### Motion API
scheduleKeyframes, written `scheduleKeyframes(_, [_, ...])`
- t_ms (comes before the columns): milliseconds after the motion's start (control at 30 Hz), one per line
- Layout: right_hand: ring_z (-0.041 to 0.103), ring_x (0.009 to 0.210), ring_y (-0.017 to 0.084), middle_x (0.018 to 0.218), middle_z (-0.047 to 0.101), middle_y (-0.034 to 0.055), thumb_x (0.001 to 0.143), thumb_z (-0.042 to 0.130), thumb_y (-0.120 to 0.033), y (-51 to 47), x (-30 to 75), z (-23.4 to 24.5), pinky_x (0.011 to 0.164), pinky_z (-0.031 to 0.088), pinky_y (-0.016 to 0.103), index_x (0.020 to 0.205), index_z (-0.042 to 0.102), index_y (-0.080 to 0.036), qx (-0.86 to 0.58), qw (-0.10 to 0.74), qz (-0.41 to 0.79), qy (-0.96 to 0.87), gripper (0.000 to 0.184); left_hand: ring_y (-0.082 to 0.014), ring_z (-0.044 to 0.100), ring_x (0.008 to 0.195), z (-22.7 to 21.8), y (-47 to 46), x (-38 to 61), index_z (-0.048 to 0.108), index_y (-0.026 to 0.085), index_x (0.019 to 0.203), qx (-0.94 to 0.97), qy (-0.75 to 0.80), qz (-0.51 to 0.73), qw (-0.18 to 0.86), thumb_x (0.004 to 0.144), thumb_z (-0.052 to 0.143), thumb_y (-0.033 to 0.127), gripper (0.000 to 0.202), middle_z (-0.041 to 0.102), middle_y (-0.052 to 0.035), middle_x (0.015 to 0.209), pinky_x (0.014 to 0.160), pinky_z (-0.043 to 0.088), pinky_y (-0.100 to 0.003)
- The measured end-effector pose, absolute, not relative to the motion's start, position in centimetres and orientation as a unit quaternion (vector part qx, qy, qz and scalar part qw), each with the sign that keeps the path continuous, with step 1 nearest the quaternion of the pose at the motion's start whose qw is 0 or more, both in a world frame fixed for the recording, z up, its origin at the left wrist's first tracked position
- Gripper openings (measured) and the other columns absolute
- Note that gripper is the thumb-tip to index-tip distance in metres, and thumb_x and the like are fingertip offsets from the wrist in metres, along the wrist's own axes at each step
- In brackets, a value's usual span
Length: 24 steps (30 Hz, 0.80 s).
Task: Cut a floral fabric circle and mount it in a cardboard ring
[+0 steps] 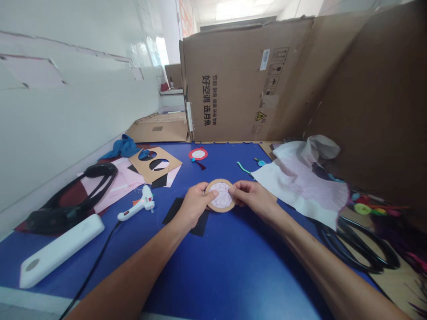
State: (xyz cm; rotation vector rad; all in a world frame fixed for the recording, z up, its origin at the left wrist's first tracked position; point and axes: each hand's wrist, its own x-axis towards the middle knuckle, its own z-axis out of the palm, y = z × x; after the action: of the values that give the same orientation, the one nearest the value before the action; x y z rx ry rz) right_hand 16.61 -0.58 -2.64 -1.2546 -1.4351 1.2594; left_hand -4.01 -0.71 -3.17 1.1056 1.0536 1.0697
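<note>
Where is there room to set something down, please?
Bare table between the arms, nearer than the held disc and black card; also between the red-rimmed disc and green strip; crowded left around the glue gun and right around the cloth.

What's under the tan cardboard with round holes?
A black sheet and pink sheet show beside the tan cardboard and through its nearer hole; something blue shows in the other. The rest is covered.
</note>
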Motion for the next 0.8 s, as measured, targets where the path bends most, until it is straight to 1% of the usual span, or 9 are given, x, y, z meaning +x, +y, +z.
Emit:
scheduleKeyframes(233, [0.051, 0.060, 0.013, 0.064, 0.061, -0.0028, 0.076, 0.081, -0.058, -0.61, 16.63, -2.75, 0.060, 0.042, 0.027, 0.073, 0.065, -0.020, -0.495, 0.419, 0.507, -0.568, 0.042, -0.0171, 0.070, 0.066, -3.06, -0.72, -4.00, 0.069, 0.017, 0.090, 0.470, 0.454, 0.462, 0.600, 0.075, 0.086, 0.034, 0.029, 0.074, -0.0038, 0.078, 0.063, 0.059, -0.030])
scheduleKeyframes(400, [0.050, 0.059, 0.013, 0.063, 0.060, -0.0033, 0.076, 0.081, -0.057, -0.65, 16.62, -2.69, 0.059, 0.040, 0.027, 0.073, 0.065, -0.020, -0.495, 0.417, 0.511, -0.565, 0.041, -0.0176, 0.071, 0.068, -2.98, -0.80, -3.97, 0.069, 0.017, 0.090, 0.474, 0.456, 0.461, 0.595, 0.075, 0.087, 0.034, 0.029, 0.074, -0.0042, 0.078, 0.065, 0.059, -0.031])
scheduleKeyframes(567, [0.050, 0.059, 0.013, 0.063, 0.059, -0.0037, 0.076, 0.081, -0.058, -0.66, 16.59, -2.67, 0.058, 0.040, 0.027, 0.073, 0.065, -0.019, -0.492, 0.420, 0.508, -0.569, 0.042, -0.0165, 0.070, 0.066, -2.96, -0.76, -3.94, 0.068, 0.017, 0.088, 0.473, 0.461, 0.462, 0.592, 0.076, 0.084, 0.031, 0.024, 0.074, -0.0036, 0.078, 0.064, 0.059, -0.030])
scheduleKeyframes(800, [0.051, 0.061, 0.013, 0.065, 0.060, -0.0025, 0.078, 0.077, -0.064, -0.57, 16.62, -2.68, 0.059, 0.042, 0.027, 0.075, 0.065, -0.019, -0.494, 0.412, 0.503, -0.577, 0.047, -0.0162, 0.069, 0.065, -2.80, -0.80, -3.93, 0.069, 0.016, 0.090, 0.476, 0.464, 0.459, 0.589, 0.077, 0.082, 0.030, 0.022, 0.074, -0.0038, 0.076, 0.060, 0.057, -0.027])
